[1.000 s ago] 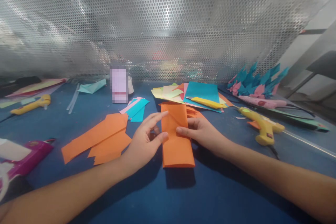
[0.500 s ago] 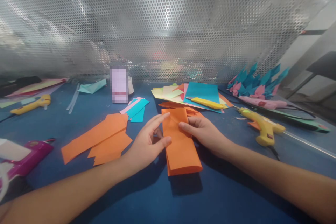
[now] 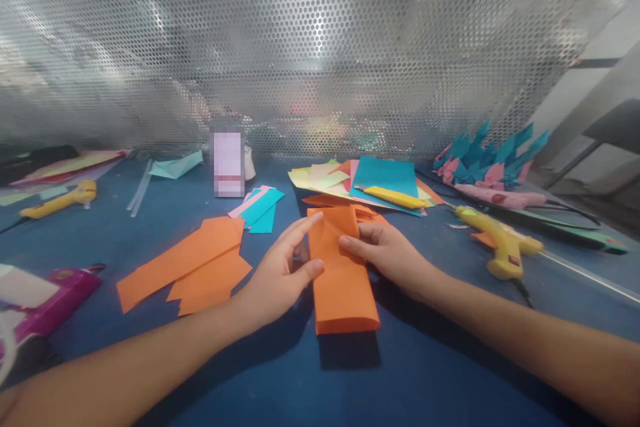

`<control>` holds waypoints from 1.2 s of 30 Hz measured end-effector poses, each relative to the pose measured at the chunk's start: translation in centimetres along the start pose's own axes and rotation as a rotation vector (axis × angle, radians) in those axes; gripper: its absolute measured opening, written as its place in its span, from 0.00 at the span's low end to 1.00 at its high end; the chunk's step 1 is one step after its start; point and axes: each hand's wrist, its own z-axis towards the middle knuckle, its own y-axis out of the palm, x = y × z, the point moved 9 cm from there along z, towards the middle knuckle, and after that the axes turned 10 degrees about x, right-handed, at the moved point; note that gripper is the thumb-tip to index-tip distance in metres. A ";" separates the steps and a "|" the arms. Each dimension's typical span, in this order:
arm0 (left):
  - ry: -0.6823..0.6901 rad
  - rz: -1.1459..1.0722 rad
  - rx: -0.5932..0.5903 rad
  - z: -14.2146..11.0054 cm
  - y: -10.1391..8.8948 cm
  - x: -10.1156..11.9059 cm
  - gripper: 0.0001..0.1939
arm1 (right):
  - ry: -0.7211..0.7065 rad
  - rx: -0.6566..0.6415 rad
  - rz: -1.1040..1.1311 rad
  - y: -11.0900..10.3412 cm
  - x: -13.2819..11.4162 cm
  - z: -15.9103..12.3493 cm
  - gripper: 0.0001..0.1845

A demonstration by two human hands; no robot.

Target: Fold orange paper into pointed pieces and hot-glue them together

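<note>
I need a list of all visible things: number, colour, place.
Folded paper: one, orange, centre
Flat pieces: several, orange, left
Creased pieces: several, orange, centre
Strips: several, blue and pink, centre
Paper pile: one, mixed, centre
Utility knife: one, yellow, on paper pile
Glue gun: one, yellow, right
Corded tool: one, yellow, left
Pink tool: one, pink, right
Paper shapes: several, blue and pink, right
Clear sticks: several, translucent, both sides
Folded sheet: one, turquoise, left
Sheets: several, mixed, left
Blurred object: one, lilac, rear
White object: one, white, rear
Device: one, magenta, left edge
Flat object: one, green, far right
Panel: one, silver, rear
Table: one, blue, below
Left hand, right hand: two, on folded paper
Forearms: two, bare, front
</note>
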 end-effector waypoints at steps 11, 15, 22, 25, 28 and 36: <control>0.014 -0.035 -0.058 -0.1 0.5 -0.1 0.32 | -0.017 0.035 -0.080 -0.4 0.0 0.1 0.21; 0.020 -0.041 -0.061 0.0 0.4 0.0 0.32 | -0.014 0.030 -0.074 -0.3 0.0 0.1 0.21; -0.067 -0.095 -0.078 -0.1 0.7 -0.6 0.35 | -0.015 0.037 -0.074 -0.4 0.0 0.0 0.19; -0.113 -0.016 -0.048 0.0 0.4 -1.0 0.28 | -0.046 0.055 -0.130 -0.6 -0.2 0.1 0.19; -0.124 0.086 -0.046 0.2 -0.1 -1.3 0.23 | -0.083 0.070 -0.212 -0.8 -0.1 0.4 0.18; 0.060 0.561 -0.044 0.7 -1.6 -0.5 0.22 | -0.828 0.199 -0.727 0.4 -5.5 -3.1 0.17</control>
